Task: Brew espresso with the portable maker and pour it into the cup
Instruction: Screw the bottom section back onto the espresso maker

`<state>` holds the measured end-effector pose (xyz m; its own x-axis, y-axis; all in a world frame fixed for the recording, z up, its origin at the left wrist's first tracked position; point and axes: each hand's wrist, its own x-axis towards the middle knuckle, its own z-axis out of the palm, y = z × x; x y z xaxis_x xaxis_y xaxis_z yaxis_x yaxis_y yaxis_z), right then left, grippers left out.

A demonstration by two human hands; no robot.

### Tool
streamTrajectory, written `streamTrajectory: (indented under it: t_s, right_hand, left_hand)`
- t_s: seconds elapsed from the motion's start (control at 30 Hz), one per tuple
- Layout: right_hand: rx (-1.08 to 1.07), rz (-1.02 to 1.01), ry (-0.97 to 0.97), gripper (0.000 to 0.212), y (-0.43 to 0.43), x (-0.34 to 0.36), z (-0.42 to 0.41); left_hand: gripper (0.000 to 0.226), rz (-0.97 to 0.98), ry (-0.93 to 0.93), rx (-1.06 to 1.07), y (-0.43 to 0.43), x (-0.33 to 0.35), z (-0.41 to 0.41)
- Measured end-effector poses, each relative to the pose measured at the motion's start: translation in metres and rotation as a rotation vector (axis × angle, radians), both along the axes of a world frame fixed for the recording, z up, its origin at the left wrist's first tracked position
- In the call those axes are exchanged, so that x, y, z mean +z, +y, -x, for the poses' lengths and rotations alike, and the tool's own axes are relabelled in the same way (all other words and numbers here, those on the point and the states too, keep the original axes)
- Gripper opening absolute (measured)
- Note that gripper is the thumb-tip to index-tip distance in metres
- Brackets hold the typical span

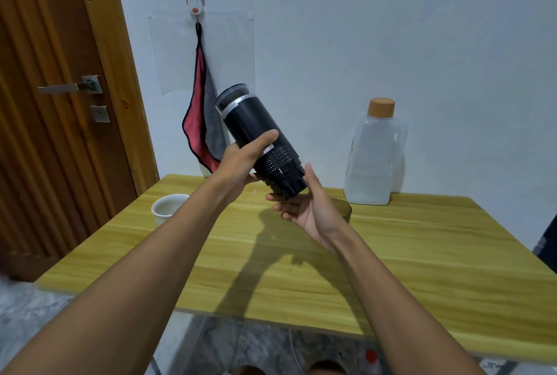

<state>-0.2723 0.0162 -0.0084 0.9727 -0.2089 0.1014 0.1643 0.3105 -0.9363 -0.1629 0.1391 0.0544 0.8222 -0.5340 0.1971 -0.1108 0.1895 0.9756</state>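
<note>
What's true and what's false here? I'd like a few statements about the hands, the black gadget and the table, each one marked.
1. The espresso maker is held tilted in the air above the table. True.
2. Only one hand holds it. False: the left hand grips its body and the right hand holds its lower end.
3. A white cup stands on the table, to the left. True.
4. The plastic bottle has its cap off. False: the cap is on.
5. The cloth lies on the table. False: it hangs from a wall hook.
</note>
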Motion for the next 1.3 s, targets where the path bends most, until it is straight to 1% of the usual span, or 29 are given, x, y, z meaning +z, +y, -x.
streamTrajectory:
  t_s: [0.1, 0.17, 0.27, 0.33, 0.4, 0.47, 0.53, 0.6, 0.7, 0.77, 0.87, 1.0, 1.07, 1.13, 1.23, 1.3]
  right_hand:
    - [-0.028, -0.001, -0.05, 0.051, -0.004, -0.004, 0.004]
    - [-0.066, 0.009, -0.073, 0.051, -0.005, -0.004, 0.005]
    - [-0.094, 0.015, -0.037, 0.057, -0.003, 0.001, 0.002]
    - [-0.08, 0.05, 0.013, 0.063, -0.002, 0.005, 0.0]
    - [-0.039, 0.072, 0.01, 0.066, -0.002, 0.007, 0.002]
    - [-0.024, 0.087, -0.02, 0.061, -0.004, 0.007, 0.006]
    - [-0.055, 0.103, -0.052, 0.053, -0.006, 0.006, 0.009]
    - [-0.085, 0.127, -0.074, 0.051, -0.006, 0.006, 0.01]
    - [-0.131, 0.085, -0.038, 0.05, -0.002, 0.007, 0.004]
    - [-0.133, 0.076, 0.012, 0.053, -0.001, 0.009, 0.001]
    - [-0.091, 0.075, -0.01, 0.059, 0.0, 0.005, 0.001]
    - [-0.15, 0.164, -0.083, 0.051, -0.005, -0.003, 0.003]
    - [-0.155, 0.107, -0.091, 0.059, -0.003, -0.001, 0.001]
    - [-0.141, 0.051, -0.052, 0.065, -0.001, 0.003, -0.002]
    - [-0.087, 0.092, -0.01, 0.068, 0.0, 0.007, -0.002]
    - [-0.078, 0.128, -0.045, 0.062, -0.001, 0.006, 0.0]
  left_hand:
    - [0.056, -0.025, -0.011, 0.008, 0.0, 0.002, -0.003]
    - [0.06, -0.037, -0.017, 0.004, 0.0, 0.002, -0.003]
    - [0.068, -0.032, -0.006, -0.001, -0.001, 0.002, -0.002]
    - [0.065, -0.03, -0.008, -0.004, -0.002, 0.003, -0.001]
    - [0.061, -0.023, -0.007, 0.007, -0.003, 0.005, -0.001]
    - [0.058, -0.025, -0.011, 0.025, -0.003, 0.005, -0.002]
    - [0.058, -0.045, -0.032, 0.032, -0.003, 0.005, -0.003]
    - [0.061, -0.057, -0.052, 0.026, -0.001, 0.004, -0.003]
    - [0.063, -0.06, -0.049, 0.029, -0.001, 0.003, -0.003]
    - [0.059, -0.057, -0.044, 0.031, -0.003, 0.004, -0.002]
    - [0.054, -0.057, -0.071, 0.038, -0.003, 0.004, -0.001]
    - [0.058, -0.067, -0.094, 0.04, 0.0, 0.004, -0.001]
    - [0.056, -0.067, -0.089, 0.049, 0.0, 0.004, -0.001]
    - [0.052, -0.066, -0.073, 0.052, -0.001, 0.004, -0.001]
    - [0.051, -0.052, -0.052, 0.045, -0.002, 0.006, -0.001]
    - [0.05, -0.044, -0.057, 0.049, -0.002, 0.007, -0.001]
